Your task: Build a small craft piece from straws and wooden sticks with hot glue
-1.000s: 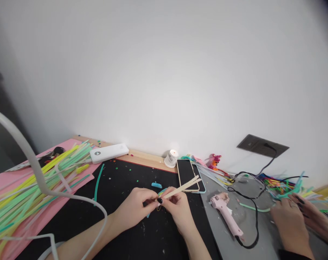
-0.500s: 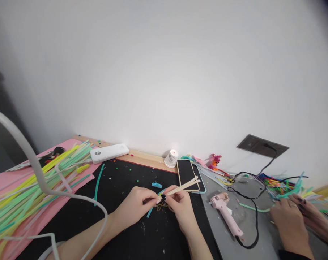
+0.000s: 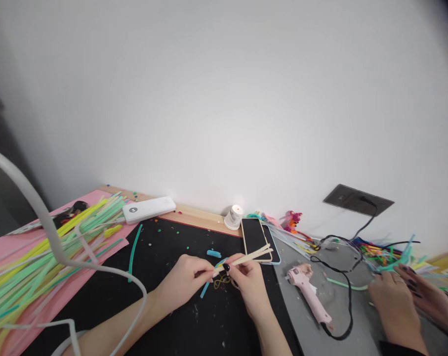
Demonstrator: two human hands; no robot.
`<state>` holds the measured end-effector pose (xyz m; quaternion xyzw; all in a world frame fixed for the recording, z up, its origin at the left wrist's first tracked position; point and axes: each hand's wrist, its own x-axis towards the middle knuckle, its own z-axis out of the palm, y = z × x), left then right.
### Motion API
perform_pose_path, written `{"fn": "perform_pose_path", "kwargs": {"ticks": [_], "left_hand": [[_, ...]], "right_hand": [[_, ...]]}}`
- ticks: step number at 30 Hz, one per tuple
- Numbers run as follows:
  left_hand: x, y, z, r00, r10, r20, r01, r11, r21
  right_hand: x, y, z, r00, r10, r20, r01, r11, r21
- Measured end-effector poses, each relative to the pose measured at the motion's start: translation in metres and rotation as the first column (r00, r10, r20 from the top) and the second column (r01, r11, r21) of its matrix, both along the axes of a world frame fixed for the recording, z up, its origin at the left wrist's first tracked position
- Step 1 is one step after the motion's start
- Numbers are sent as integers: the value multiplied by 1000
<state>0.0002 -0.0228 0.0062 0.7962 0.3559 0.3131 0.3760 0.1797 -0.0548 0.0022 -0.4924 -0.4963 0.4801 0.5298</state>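
Observation:
My left hand [image 3: 184, 282] and my right hand [image 3: 246, 283] meet over a black mat [image 3: 164, 296]. Together they pinch a small bundle of cream strips [image 3: 251, 256] whose free ends point up and right, over a phone [image 3: 255, 236]. A blue strip [image 3: 206, 288] runs down from the pinch onto the mat. A loop of thin yellow-brown band [image 3: 220, 283] lies on the mat just under my fingers. Both hands have their fingers closed on the bundle.
Green and yellow strips [image 3: 42, 267] are piled on pink paper at the left. A white power bank [image 3: 148, 209] and a small candle [image 3: 234, 216] sit at the back. A pink glue gun [image 3: 308, 292] lies on a grey mat. Another person's hands [image 3: 405, 301] work at the right.
My right hand has shifted slightly right and down with the cream strips. The yellow-brown loop now lies exposed on the mat. The other person's hands moved a little.

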Motion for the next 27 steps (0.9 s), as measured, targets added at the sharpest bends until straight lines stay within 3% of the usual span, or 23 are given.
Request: {"fn": "perform_pose_path", "kwargs": {"ticks": [14,22,27], "left_hand": [[-3,3,-7,1000,2,3,-2,1000,0],[-3,4,-6,999,-5,48,10,995,-99],[0,1,-1,995,-28,95,42,989,-143]], "right_hand": [[7,0,6,993,-109,-54,109,994,1],[13,2,9,978,-106,-178,115,992,44],[10,0,8,988,-88,-126,98,992,78]]}}
